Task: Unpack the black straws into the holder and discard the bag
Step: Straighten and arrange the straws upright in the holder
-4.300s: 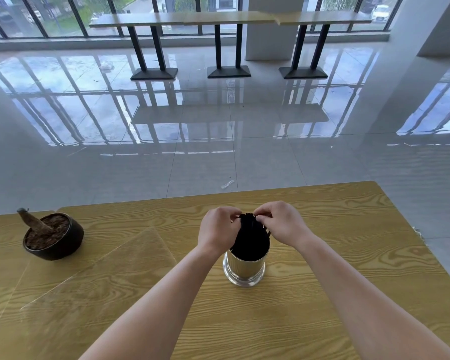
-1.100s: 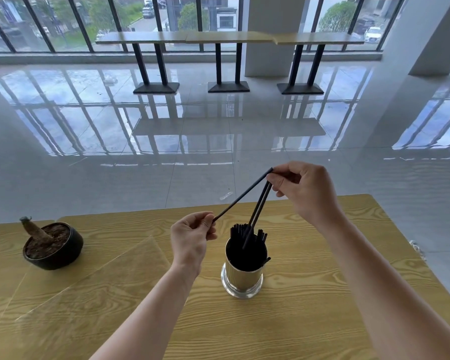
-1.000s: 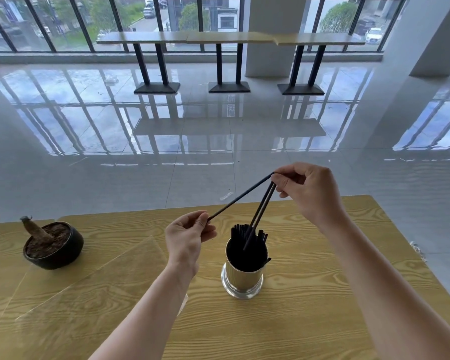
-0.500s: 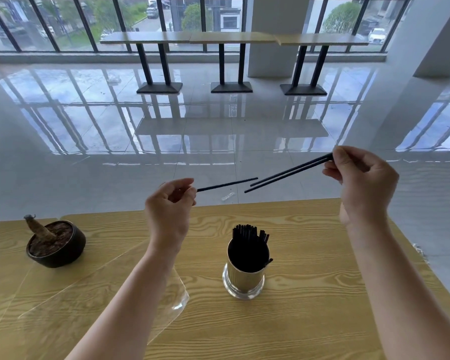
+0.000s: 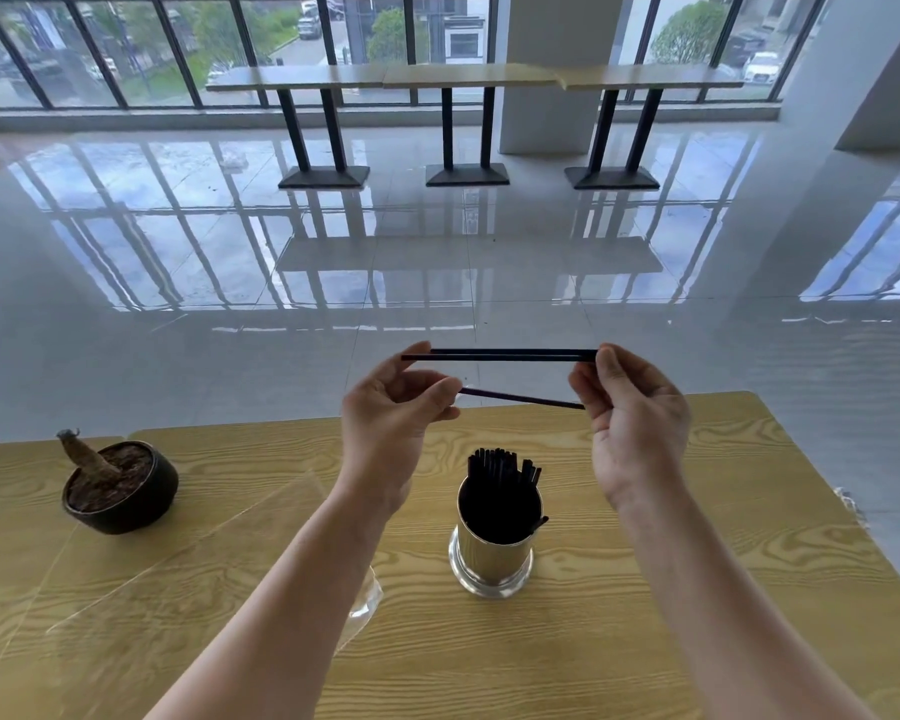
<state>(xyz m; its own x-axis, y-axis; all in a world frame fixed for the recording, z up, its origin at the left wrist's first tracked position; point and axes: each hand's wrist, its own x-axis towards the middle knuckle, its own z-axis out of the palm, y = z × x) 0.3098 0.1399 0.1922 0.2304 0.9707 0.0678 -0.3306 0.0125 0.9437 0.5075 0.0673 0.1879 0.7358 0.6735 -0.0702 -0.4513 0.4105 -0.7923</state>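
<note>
A shiny metal holder (image 5: 491, 561) stands on the wooden table (image 5: 645, 641), filled with a bunch of black straws (image 5: 501, 467). Above it, both hands hold loose black straws level in the air. My right hand (image 5: 635, 423) pinches the right end of two straws (image 5: 510, 354) lying side by side. My left hand (image 5: 391, 423) pinches the left end of a third straw (image 5: 520, 399), which slants down toward the right palm; its fingers also reach the upper pair's left end. The clear plastic bag (image 5: 362, 608) lies flat on the table under my left forearm.
A dark bowl-shaped pot (image 5: 120, 488) with a dry stump and soil sits at the table's left. The table's far edge runs just behind the hands, with glossy tiled floor beyond. Tall tables on black bases (image 5: 466, 174) stand far off by the windows.
The hands had pulled apart, the left with one straw and the right with two. Now they have come back together above the holder and the straws lie nearly level between them.
</note>
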